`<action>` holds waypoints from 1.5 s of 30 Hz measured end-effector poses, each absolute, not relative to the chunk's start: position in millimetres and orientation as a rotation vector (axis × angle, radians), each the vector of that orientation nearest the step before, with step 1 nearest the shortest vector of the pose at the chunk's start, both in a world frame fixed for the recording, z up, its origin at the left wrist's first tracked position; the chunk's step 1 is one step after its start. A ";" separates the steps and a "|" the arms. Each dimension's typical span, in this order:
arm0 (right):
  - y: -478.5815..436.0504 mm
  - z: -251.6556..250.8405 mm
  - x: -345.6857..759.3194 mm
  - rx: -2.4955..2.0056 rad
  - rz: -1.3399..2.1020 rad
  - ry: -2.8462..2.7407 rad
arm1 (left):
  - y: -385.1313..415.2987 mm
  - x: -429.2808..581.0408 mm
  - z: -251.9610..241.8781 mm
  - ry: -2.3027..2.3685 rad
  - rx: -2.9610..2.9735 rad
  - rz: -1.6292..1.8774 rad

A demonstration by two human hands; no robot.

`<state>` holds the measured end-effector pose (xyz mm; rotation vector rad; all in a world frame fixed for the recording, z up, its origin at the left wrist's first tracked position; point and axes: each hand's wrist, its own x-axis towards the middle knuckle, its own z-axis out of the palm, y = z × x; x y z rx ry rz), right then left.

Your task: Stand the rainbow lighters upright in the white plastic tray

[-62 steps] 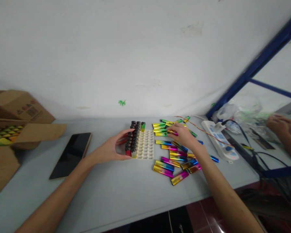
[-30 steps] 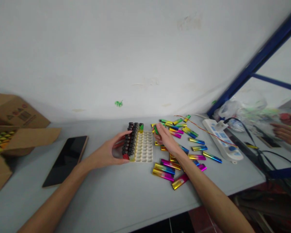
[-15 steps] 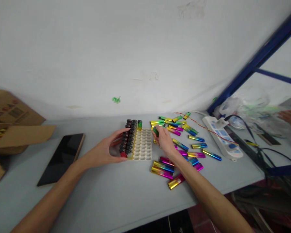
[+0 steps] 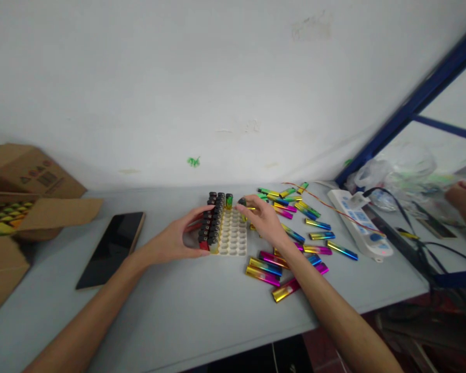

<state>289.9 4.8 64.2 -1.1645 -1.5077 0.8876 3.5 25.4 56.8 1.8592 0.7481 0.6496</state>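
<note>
My left hand (image 4: 173, 241) is curved round the left side of upright lighters (image 4: 213, 223) with black tops, fingers behind and thumb in front. They stand in close rows in a white tray (image 4: 233, 242) with round holes. A single green-and-yellow lighter (image 4: 229, 201) stands upright at the tray's back edge. Above the tray's back right corner, my right hand (image 4: 264, 220) pinches a lighter (image 4: 242, 201), its dark top showing; the fingers cover part of it. Loose shiny lighters (image 4: 263, 266) in gold, blue, pink and green lie scattered right of the tray, some under my right forearm.
A black phone-like slab (image 4: 111, 248) lies at left, beside an open cardboard box (image 4: 58, 178) with colourful items inside. On the right are a white power strip (image 4: 359, 223), cables, plastic bags (image 4: 396, 166) and a blue metal frame (image 4: 411, 103). Another person's hand (image 4: 464, 199) shows at far right.
My right hand has lifted and moved from the loose lighters to above the tray's back right corner, lighter in its fingers. My left hand stays round the rows. The view has shifted slightly left.
</note>
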 end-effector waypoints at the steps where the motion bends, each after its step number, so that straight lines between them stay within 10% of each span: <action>1: 6.4 64.0 290.2 -1.205 0.822 -1.520 | 25.0 3.8 57.0 0.744 1.854 0.654; 45: 37.4 57.2 394.8 -1.442 0.156 -2.377 | 27.3 1.0 56.1 0.770 1.858 0.666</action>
